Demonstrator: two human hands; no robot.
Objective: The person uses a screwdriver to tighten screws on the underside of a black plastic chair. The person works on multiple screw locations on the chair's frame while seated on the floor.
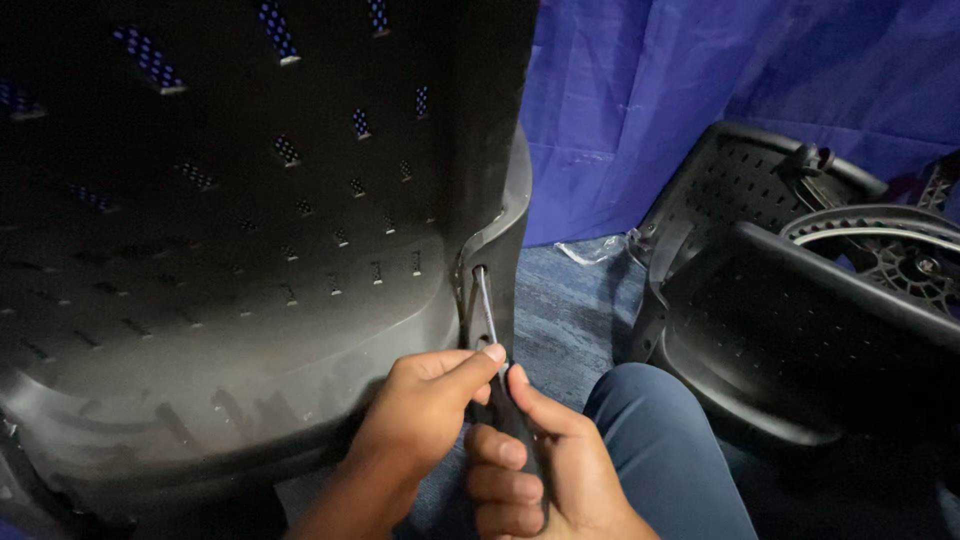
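A large black perforated plastic chair shell (230, 220) fills the left half of the view, held upright close to me. A screwdriver with a thin metal shaft (484, 305) and dark handle points up into a hole at the shell's right edge. My right hand (535, 470) is wrapped around the handle from below. My left hand (425, 410) rests against the shell's lower edge, its forefinger pressed on the shaft just above the handle.
More black chair parts (800, 300) lie on the right, including a perforated seat piece and a round ribbed base. A blue cloth (700, 90) hangs behind. My knee in blue trousers (660, 450) is below, over blue-grey carpet (570, 310).
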